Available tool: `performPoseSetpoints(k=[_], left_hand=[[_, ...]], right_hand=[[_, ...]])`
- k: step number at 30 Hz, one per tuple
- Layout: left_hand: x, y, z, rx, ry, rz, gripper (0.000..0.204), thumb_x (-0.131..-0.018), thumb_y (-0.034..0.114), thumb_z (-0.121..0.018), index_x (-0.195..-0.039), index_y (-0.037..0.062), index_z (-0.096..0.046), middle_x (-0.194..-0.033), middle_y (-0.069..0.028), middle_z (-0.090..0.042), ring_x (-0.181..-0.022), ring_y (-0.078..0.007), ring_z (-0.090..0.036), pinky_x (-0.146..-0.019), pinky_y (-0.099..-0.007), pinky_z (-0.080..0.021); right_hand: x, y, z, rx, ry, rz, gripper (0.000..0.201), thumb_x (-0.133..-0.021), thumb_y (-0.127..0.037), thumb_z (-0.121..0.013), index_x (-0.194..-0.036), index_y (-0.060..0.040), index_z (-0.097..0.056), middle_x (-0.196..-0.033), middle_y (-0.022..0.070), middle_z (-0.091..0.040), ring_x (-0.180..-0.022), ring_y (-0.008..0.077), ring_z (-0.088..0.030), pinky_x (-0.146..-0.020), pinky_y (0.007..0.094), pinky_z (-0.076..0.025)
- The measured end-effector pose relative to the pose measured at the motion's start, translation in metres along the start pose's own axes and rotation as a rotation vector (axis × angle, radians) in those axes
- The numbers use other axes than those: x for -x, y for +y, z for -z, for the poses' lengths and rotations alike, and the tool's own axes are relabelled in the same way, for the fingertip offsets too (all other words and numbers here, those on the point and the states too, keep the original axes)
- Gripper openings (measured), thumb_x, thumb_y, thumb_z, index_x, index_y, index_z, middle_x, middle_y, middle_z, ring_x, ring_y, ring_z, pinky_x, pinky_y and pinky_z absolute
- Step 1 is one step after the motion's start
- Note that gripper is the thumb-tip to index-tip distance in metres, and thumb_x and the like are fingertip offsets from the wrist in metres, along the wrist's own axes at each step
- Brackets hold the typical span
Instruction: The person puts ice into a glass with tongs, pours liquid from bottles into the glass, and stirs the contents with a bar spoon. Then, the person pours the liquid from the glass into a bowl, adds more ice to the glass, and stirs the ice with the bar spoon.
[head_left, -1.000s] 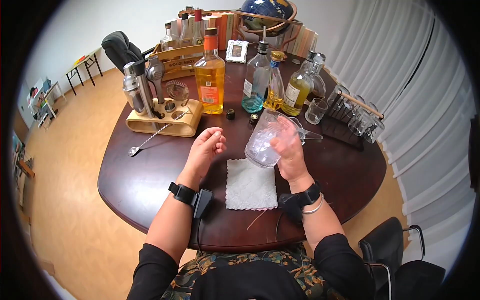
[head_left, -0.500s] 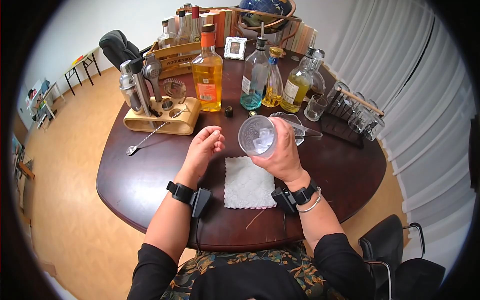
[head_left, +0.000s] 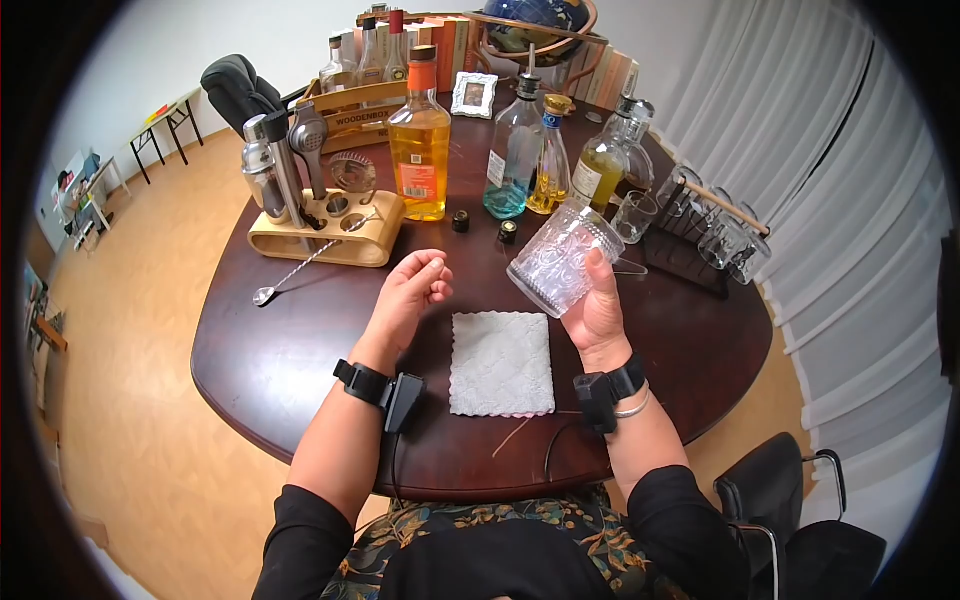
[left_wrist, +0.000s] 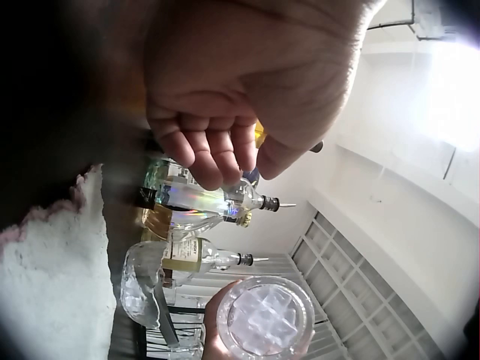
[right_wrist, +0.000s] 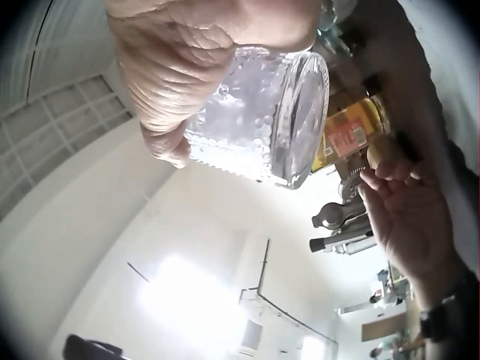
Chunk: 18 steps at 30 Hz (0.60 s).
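My right hand (head_left: 597, 315) grips a clear embossed glass (head_left: 563, 258) above the table, thumb along its near side. The glass leans, its base down to the left and its rim up to the right. Pieces of ice (left_wrist: 262, 319) show through the glass in the left wrist view. My left hand (head_left: 412, 295) holds nothing; its fingers are loosely curled, left of a folded pale cloth (head_left: 502, 365) on the table. Behind the glass is a clear bowl (left_wrist: 139, 281), mostly hidden in the head view, with a flat clear handle sticking out.
A bamboo stand (head_left: 375, 240) with bar tools and a twisted bar spoon (head_left: 300, 272) is at left. A tall amber bottle (head_left: 418, 150), a blue-tinted bottle (head_left: 508, 160) and other bottles stand behind. Black caps (head_left: 460, 221) lie before them. A glass rack (head_left: 690, 255) stands at right.
The glass has swung in my right hand: its mouth faced the head camera half a second ago, and now its base and side do. My left hand has stayed in place.
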<state>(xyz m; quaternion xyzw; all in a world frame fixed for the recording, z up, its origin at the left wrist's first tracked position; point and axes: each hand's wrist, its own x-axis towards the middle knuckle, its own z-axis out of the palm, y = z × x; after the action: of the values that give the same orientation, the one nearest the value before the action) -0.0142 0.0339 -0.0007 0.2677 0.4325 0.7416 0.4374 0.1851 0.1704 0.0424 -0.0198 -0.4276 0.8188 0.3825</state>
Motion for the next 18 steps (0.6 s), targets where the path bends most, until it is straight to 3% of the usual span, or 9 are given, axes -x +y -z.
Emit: performPoseSetpoints(k=[3,6,10,14,17,18], left_hand=[[-0.001,-0.001,0.0,-0.013,0.002,0.012,0.027,-0.094,0.022,-0.061,-0.114,0.0067,-0.053,-0.09,0.0,-0.058,-0.076,-0.0079,-0.055,-0.071,-0.0209,-0.046],[-0.001,-0.001,0.001,-0.028,0.003,0.011,0.027,-0.094,0.022,-0.06,-0.115,0.0067,-0.053,-0.09,0.0002,-0.058,-0.075,-0.0077,-0.055,-0.07,-0.0205,-0.046],[-0.001,-0.002,0.001,-0.053,0.004,0.007,0.027,-0.094,0.022,-0.06,-0.115,0.0065,-0.053,-0.09,0.0003,-0.058,-0.075,-0.0072,-0.055,-0.07,-0.0201,-0.045],[-0.001,-0.002,0.0,-0.077,0.014,-0.004,0.02,-0.095,0.021,-0.06,-0.109,0.0076,-0.057,-0.088,0.0008,-0.06,-0.072,-0.0055,-0.057,-0.068,-0.0182,-0.046],[-0.002,-0.004,0.002,-0.09,0.013,-0.001,0.02,-0.094,0.021,-0.06,-0.109,0.0077,-0.057,-0.088,0.0008,-0.06,-0.073,-0.0055,-0.057,-0.068,-0.018,-0.046],[-0.003,-0.004,0.002,-0.09,0.011,0.0,0.02,-0.094,0.021,-0.06,-0.109,0.0078,-0.057,-0.088,0.0008,-0.06,-0.073,-0.0055,-0.057,-0.068,-0.0179,-0.046]], right_hand=[[0.001,0.002,-0.004,0.252,0.033,0.172,0.075,-0.077,-0.029,-0.078,-0.135,-0.0032,-0.038,-0.125,0.0114,-0.05,-0.115,0.0245,-0.052,-0.1,0.0391,-0.043],[-0.001,0.011,0.007,0.833,-0.008,0.417,0.088,-0.067,-0.016,-0.083,-0.136,-0.0009,-0.03,-0.128,0.0127,-0.046,-0.116,0.0271,-0.048,-0.101,0.0382,-0.04],[0.003,0.01,-0.002,1.571,-0.161,0.837,0.098,-0.055,-0.014,-0.087,-0.135,-0.0013,-0.031,-0.125,0.0172,-0.046,-0.117,0.0328,-0.047,-0.103,0.0405,-0.037],[0.006,0.012,-0.007,1.577,-0.239,0.801,0.093,-0.055,-0.015,-0.084,-0.133,-0.003,-0.035,-0.126,0.0184,-0.045,-0.118,0.0363,-0.044,-0.103,0.0433,-0.035],[0.008,0.016,-0.007,1.425,-0.156,0.678,0.088,-0.062,-0.015,-0.083,-0.134,-0.0028,-0.034,-0.126,0.0145,-0.047,-0.117,0.0319,-0.047,-0.103,0.0407,-0.037],[0.006,0.017,-0.004,1.151,-0.096,0.513,0.086,-0.065,-0.016,-0.083,-0.135,-0.0025,-0.034,-0.126,0.0133,-0.048,-0.117,0.03,-0.047,-0.103,0.0397,-0.037]])
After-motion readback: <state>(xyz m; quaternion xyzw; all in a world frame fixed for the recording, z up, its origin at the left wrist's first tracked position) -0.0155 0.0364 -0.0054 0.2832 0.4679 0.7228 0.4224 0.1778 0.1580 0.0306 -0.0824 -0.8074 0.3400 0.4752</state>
